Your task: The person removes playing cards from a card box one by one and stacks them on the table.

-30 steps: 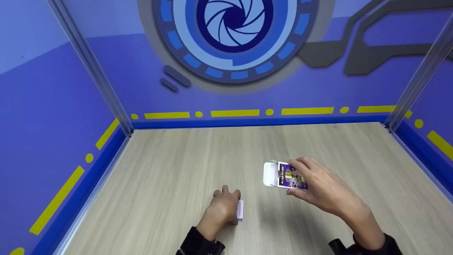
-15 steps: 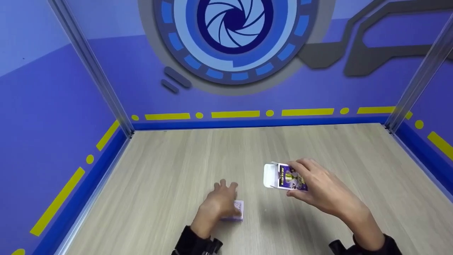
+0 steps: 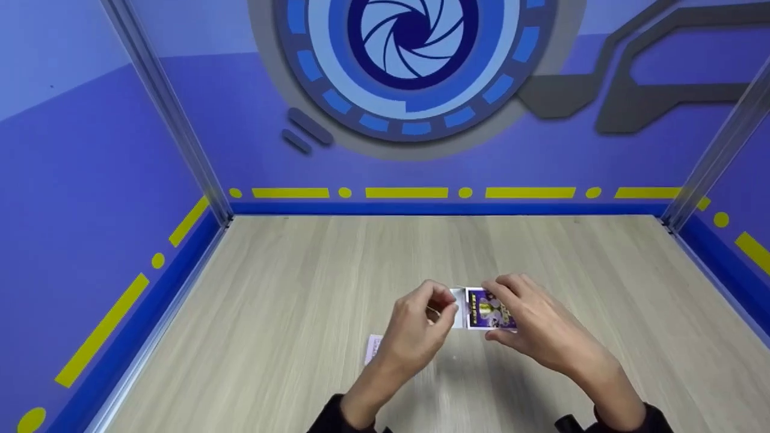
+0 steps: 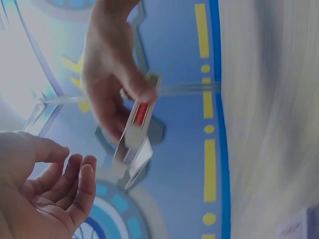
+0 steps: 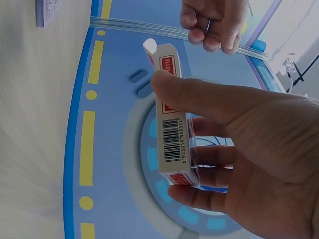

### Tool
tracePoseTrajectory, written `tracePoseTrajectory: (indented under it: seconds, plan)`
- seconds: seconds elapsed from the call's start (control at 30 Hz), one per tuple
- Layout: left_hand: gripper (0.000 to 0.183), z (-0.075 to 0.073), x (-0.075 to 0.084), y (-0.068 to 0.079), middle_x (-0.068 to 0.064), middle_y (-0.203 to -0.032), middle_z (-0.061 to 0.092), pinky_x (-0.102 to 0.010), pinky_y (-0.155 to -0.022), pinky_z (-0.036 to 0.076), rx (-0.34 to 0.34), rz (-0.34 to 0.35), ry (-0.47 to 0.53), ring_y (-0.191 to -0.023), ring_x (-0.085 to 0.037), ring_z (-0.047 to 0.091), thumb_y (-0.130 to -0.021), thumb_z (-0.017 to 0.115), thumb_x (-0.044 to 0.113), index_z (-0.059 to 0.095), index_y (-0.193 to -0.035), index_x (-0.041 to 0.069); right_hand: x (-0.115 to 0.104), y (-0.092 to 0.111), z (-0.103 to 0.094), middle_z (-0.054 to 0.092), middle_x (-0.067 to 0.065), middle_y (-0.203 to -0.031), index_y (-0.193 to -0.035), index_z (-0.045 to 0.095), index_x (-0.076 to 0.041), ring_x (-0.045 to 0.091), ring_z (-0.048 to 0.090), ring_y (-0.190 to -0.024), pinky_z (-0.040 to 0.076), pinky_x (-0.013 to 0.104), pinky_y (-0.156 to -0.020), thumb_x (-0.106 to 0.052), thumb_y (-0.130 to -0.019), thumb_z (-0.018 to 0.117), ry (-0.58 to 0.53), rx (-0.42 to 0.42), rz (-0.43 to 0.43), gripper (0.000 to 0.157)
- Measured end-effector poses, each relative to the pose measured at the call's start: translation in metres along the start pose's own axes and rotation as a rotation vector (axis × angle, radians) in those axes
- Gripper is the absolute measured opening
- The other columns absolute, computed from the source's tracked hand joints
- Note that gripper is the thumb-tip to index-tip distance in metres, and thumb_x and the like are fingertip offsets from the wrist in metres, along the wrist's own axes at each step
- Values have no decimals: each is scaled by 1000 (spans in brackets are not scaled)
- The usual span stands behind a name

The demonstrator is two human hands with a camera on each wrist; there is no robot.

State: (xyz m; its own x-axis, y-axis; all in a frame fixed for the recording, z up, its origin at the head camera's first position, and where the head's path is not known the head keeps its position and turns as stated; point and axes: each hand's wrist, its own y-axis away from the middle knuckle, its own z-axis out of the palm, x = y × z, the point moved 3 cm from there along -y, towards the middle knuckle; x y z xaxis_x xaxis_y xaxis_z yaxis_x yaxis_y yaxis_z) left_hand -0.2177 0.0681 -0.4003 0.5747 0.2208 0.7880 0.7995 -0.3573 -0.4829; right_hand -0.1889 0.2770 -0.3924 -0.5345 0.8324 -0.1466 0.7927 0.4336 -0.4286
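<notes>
My right hand grips a small purple-and-white playing card box by its edges, thumb on one side and fingers on the other. The box is held above the table, its open end and white flap towards the left. In the right wrist view, a barcode shows on the side of the box. My left hand is raised by the flap, with fingers loosely bent and nothing in them; the left wrist view shows a gap to the box. A deck of cards lies on the table, partly hidden by my left forearm.
A pale wood-grain table lies beneath both hands. Blue-purple printed panels close it in at the back and both sides, with metal posts at the corners.
My left hand has let go of the deck, which now lies farther left in view, and has risen up and right to the box flap. My right hand keeps its grip on the box.
</notes>
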Motion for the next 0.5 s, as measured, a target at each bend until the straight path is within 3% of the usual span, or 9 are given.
tracePoseTrajectory:
  seconds: [0.23,0.37,0.5]
  plan:
    - [16,10,-16,0,2,-89,61,-22,-68,55,31,-141,61,-79,-5,60,-94,69,-3,56,-98,7,-8,-3,4,60,7,-123,-136,60,-8,20,58,-108,56,40,-86,-25,-71,97,21,-3,-12,76]
    - [17,10,-24,0,1,-94,59,-22,-71,55,-6,-210,112,-84,-8,59,-95,69,1,54,-102,7,-13,-5,5,59,8,-125,-137,59,-8,22,57,-111,56,41,-89,-25,-72,96,20,-24,-14,76]
    - [20,11,-28,0,-1,-99,58,-22,-76,55,-71,-232,183,-89,-10,59,-96,69,3,52,-104,6,-14,-5,6,59,8,-125,-137,59,-9,23,58,-112,57,42,-89,-25,-72,97,19,-20,-19,77]
